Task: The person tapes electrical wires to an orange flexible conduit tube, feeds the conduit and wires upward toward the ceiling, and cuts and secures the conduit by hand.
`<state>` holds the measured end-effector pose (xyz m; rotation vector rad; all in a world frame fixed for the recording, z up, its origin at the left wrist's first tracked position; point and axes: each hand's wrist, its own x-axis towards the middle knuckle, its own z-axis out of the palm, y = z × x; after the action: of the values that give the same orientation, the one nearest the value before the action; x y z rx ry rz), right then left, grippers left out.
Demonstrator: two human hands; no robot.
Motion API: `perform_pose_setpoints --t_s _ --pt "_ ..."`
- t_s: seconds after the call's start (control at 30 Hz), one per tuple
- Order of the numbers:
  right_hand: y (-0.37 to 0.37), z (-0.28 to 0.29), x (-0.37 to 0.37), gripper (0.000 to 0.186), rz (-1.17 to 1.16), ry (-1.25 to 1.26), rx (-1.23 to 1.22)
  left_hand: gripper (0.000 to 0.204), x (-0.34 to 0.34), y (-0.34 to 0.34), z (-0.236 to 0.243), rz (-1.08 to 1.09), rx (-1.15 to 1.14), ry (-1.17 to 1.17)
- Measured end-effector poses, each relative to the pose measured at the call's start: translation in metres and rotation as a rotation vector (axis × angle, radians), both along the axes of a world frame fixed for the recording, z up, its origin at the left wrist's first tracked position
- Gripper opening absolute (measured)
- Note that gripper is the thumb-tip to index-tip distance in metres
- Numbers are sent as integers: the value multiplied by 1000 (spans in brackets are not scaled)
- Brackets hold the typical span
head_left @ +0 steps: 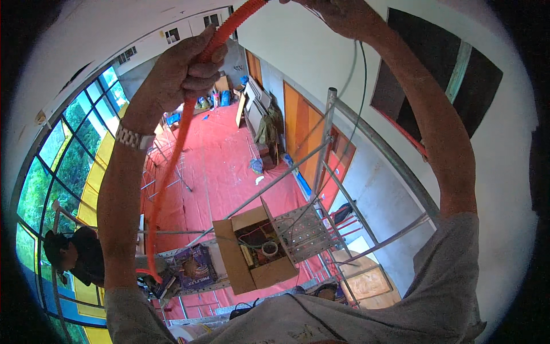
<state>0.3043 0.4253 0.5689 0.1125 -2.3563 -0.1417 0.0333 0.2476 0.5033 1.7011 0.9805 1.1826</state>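
Observation:
My left hand [192,69] is raised at the upper left, its fingers wrapped round an orange corrugated conduit [232,26]. Above the fist the conduit bends up and right to the top edge; below, it hangs in a long curve to the scaffold deck. My right hand [341,17] is up at the top edge, with its fingertips partly cut off. The fingers look closed, and thin wires show beside them. From under this hand a dark cable [364,74] hangs toward an open cardboard box [232,252] on the deck. The conduit's upper end is out of view.
Scaffold tubes [384,146] cross at the right beside a perforated metal deck [303,229]. The box holds a tape roll [269,248]; a purple carton [197,266] lies beside it. Another person [83,255] is at the lower left. Red sheeting [212,166] covers the floor far below.

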Motion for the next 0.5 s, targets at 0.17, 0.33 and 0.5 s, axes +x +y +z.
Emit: perform_pose_setpoints --t_s 0.17,0.33,0.5 --pt "7 -3 -21 20 127 -91 218 37 -7 22 -18 439 379 410" --pt "19 -13 -13 23 -66 -181 164 28 18 41 -29 848 1007 935" --pt "20 -27 -20 21 -408 -435 164 37 2 55 -35 643 759 784"
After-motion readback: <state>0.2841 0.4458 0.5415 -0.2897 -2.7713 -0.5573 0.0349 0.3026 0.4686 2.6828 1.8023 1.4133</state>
